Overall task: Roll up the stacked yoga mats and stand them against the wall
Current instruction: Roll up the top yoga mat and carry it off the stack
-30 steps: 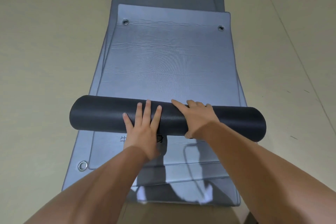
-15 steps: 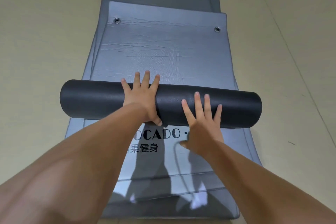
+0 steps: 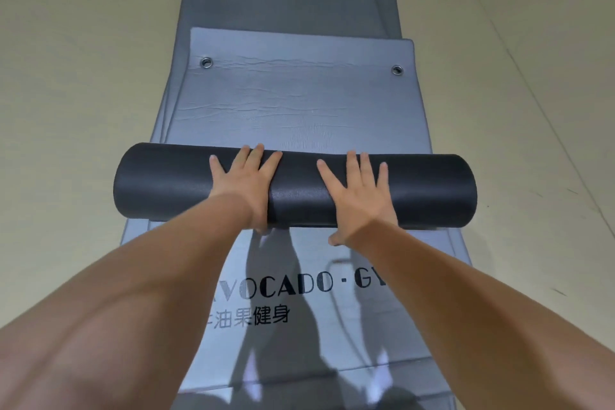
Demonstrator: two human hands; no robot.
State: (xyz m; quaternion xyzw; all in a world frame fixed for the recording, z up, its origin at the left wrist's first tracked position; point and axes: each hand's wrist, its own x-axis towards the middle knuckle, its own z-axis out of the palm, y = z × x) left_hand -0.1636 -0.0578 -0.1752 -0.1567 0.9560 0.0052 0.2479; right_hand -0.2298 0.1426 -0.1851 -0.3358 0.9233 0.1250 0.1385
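Hands lie flat on the dark roll, which stretches crosswise over the stack of grey mats on the beige floor. The left hand presses the roll left of its middle, fingers spread over the top and thumb tucked at the near underside. The right hand sits just right of centre, fingers fanned, thumb touching the mat below the roll. Neither grip closes around the roll; both palms rest open on it. Beyond the roll, the unrolled top mat shows two metal eyelets near its far edge. Printed lettering lies on the mat between the forearms.
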